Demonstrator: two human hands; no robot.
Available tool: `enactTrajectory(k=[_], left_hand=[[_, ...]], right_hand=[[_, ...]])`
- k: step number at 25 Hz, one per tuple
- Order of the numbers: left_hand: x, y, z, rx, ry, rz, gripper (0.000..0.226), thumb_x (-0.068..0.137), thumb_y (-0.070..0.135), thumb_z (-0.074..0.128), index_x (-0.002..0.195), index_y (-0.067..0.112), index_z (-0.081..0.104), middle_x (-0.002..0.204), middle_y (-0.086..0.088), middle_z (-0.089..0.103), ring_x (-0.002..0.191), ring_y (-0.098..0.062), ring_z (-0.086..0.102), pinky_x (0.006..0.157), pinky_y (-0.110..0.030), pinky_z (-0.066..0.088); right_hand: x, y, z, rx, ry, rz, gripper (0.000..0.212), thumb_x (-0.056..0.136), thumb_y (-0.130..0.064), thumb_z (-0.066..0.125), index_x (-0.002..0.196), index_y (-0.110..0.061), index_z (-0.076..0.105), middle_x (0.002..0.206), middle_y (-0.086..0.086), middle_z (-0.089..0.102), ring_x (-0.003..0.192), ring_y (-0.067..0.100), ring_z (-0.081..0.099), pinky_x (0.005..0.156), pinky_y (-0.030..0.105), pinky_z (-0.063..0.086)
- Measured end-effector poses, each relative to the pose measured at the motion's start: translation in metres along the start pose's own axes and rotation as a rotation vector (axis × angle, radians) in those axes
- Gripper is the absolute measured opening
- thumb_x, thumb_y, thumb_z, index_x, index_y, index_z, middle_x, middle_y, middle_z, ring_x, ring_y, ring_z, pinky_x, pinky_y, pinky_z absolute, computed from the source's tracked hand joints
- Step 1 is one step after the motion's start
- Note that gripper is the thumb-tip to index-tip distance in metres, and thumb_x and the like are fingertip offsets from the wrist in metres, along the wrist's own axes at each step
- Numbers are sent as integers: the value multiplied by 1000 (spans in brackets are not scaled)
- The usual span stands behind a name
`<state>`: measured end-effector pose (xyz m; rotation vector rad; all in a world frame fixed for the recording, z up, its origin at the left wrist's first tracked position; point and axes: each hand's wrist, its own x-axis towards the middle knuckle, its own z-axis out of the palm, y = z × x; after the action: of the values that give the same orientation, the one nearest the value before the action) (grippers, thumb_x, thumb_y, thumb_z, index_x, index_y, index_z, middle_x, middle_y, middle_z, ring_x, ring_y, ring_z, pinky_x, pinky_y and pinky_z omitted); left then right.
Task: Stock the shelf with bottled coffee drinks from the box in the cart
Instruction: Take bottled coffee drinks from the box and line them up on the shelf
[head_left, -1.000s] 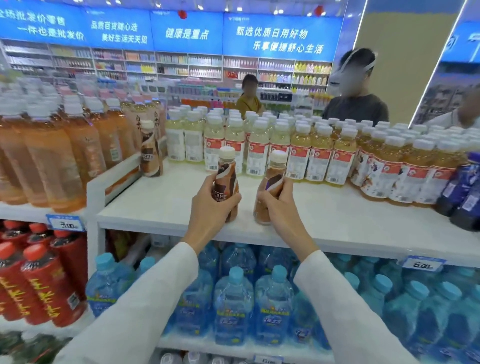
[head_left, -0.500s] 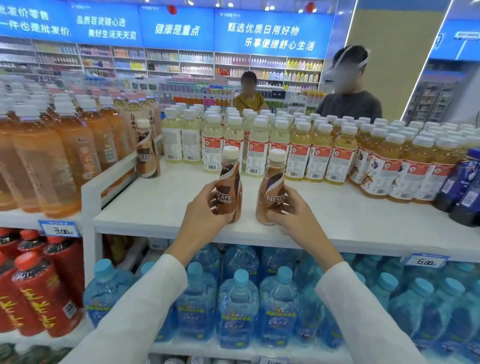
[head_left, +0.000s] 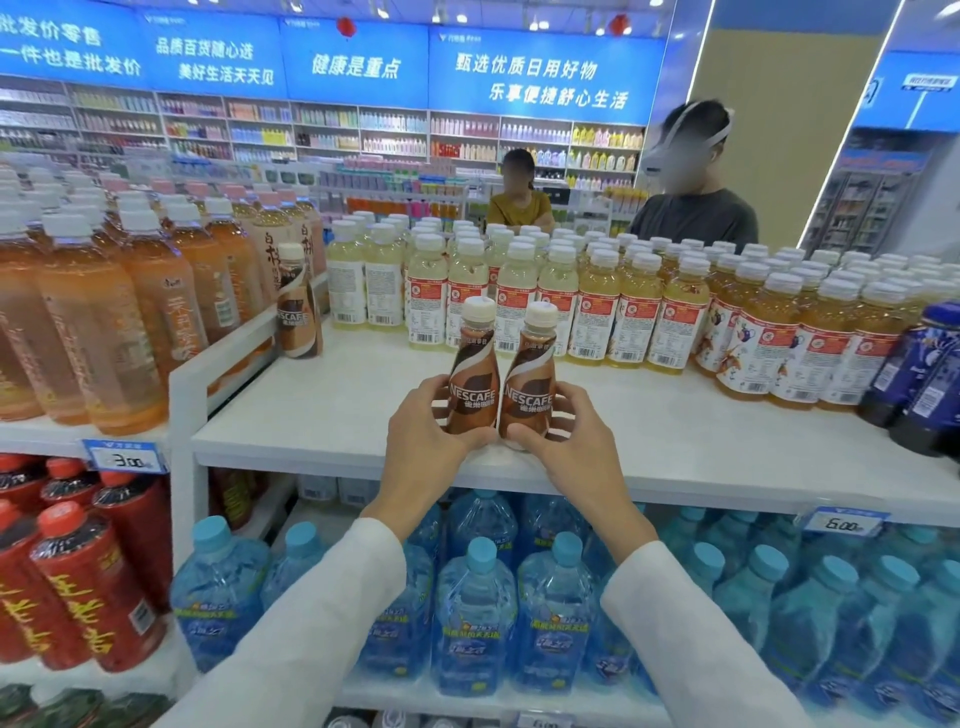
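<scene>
Two brown bottled coffee drinks with cream caps stand upright, side by side and touching, at the front of the white shelf (head_left: 322, 415). My left hand (head_left: 426, 441) grips the left coffee bottle (head_left: 471, 374) low on its body. My right hand (head_left: 566, 441) grips the right coffee bottle (head_left: 531, 379) the same way. Both labels face me. A third coffee bottle (head_left: 297, 306) stands alone at the shelf's back left corner. The box and the cart are out of view.
Rows of yellow drink bottles (head_left: 524, 301) fill the back of the shelf. Orange tea bottles (head_left: 104, 322) stand behind a white divider on the left, dark blue bottles (head_left: 924, 374) at right. Water bottles (head_left: 478, 613) fill the shelf below. Two people (head_left: 696, 208) stand behind.
Both hands have brought the two bottles closer together and turned them upright with labels forward, lowering them onto the shelf's front area.
</scene>
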<state>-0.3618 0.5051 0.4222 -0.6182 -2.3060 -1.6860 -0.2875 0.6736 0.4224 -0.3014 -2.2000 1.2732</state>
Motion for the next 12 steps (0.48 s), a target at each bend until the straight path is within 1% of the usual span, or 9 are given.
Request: enactTrajectory(k=[2,4,7,9,11,12], left_hand=[[-1,1,1,-15,23,-5,78,68,40,93,136,23,58,124,7,63,106,-10,64,86,-18,50],[0,-1,0,-6,59,-18,73,72,37,91,136,23,58,122,6,57,103,-8,62,84,-15,49],[7,-6,-9,20,72,-38,66,76,33,89,135,25,60,115,7,52,103,-9,61,89,-22,51],[17,-12,-20,61,96,-51,61,76,34,87,131,27,62,110,8,53,101,-11,60,90,-25,50],[31,-19,-33,101,138,-77,56,77,34,87,127,26,61,108,10,55,100,-10,58,87,-24,45],[40,-23,-41,108,161,-97,54,78,33,87,124,26,60,109,10,56,101,-10,58,87,-23,44]], right_hand=[[0,-2,3,30,10,-8,61,77,-33,87,126,-39,50,109,-29,61,93,-19,60,72,4,50],[3,-4,6,51,-17,-2,63,78,-30,86,131,-35,53,112,-22,65,93,-13,63,71,3,49],[10,-9,21,58,-48,9,65,80,-29,85,137,-30,54,117,-15,65,99,-9,61,73,5,47],[16,-18,40,44,-53,6,64,81,-29,84,136,-29,53,117,-14,65,100,-3,63,79,11,47],[27,-28,63,34,-58,6,63,82,-28,83,136,-26,53,119,-10,65,104,10,65,87,23,50],[34,-34,75,31,-67,7,62,82,-27,83,136,-25,52,119,-9,64,107,13,65,92,28,51]])
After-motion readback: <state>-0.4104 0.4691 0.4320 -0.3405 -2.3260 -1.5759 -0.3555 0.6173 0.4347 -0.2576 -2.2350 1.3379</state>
